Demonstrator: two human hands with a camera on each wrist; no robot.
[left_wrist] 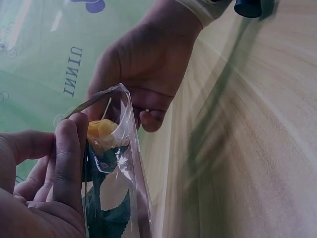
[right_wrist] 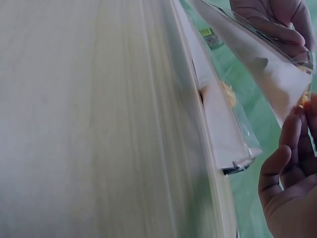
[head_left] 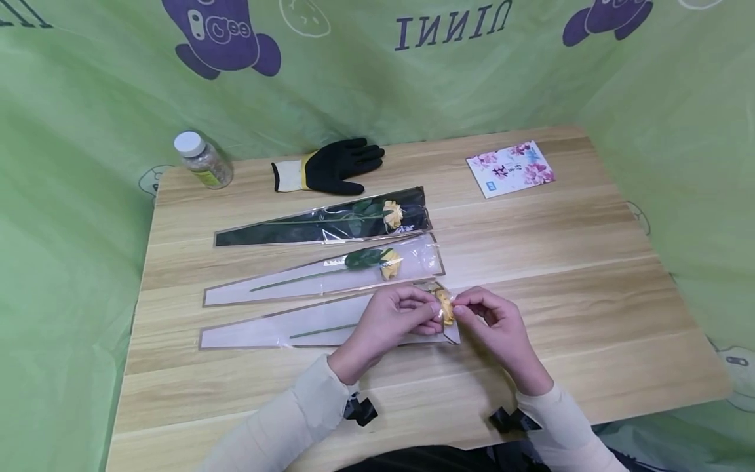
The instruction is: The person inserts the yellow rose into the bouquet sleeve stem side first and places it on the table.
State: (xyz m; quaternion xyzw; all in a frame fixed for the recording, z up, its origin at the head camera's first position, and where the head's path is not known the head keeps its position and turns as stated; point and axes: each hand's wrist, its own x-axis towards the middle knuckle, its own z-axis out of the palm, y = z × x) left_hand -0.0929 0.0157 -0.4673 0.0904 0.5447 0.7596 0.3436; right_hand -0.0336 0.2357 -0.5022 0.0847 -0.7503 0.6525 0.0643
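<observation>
The nearest clear flower sleeve (head_left: pixel 248 332), white-backed with a brown border, holds a single yellow rose (head_left: pixel 445 308) with a green stem. My left hand (head_left: pixel 401 314) pinches the sleeve by its wide end, beside the bloom; in the left wrist view its fingers (left_wrist: pixel 68 163) lie along the sleeve's edge. At the mouth of the sleeve, my right hand (head_left: pixel 495 328) pinches the rose's petals between thumb and fingertips. The right wrist view shows the wide end lifted and tilted, with the right hand (right_wrist: pixel 292 173) at the orange-yellow petals.
Behind lie a second white-backed sleeve (head_left: pixel 236 294) and a black-backed sleeve (head_left: pixel 242 236), each with a yellow rose. Along the back are a white-capped jar (head_left: pixel 206 162), a black-coated work glove (head_left: pixel 336 167) and a floral-print booklet (head_left: pixel 510 169). Green curtains surround the wooden table (head_left: pixel 590 314).
</observation>
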